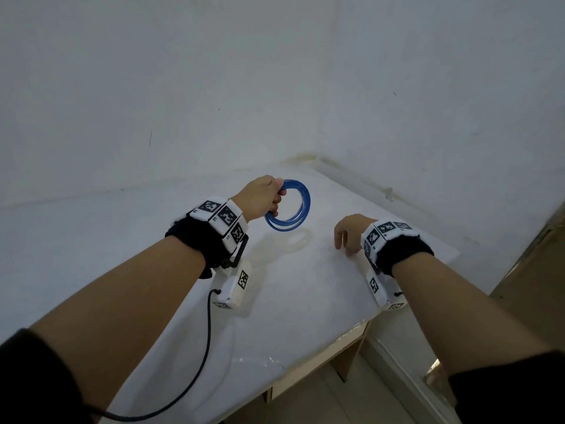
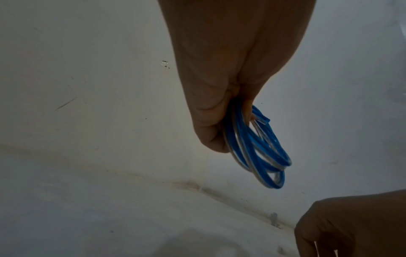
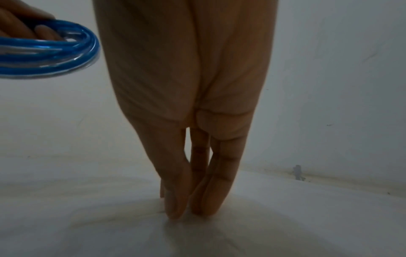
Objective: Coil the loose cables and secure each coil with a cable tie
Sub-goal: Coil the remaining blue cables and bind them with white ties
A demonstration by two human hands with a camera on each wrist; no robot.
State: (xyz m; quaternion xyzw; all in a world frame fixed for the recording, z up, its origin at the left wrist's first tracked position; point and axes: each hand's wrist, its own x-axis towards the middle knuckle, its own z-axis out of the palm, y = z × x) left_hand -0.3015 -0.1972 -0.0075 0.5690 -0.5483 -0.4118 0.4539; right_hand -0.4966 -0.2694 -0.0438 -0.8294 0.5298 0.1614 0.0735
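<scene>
The left hand [image 1: 261, 195] is gripping the blue cable coil [image 1: 301, 206], its fingers [image 3: 45, 32] curling round one side of the loops and holding the coil up in the air above the desk [image 1: 305, 295]. A cut end of the blue cable [image 2: 262, 120] is sticking out just beside the fingertips. The right hand [image 1: 348, 232] is holding nothing; its fingers [image 3: 175, 205] are pointing straight down together, the tips touching the white cover of the desk, to the right of the coil and lower than it. A pale ring [image 1: 298, 241] is lying flat on the desk right under the coil, between the two hands. Behind the coil, white walls [image 1: 214, 87] are meeting in a corner
</scene>
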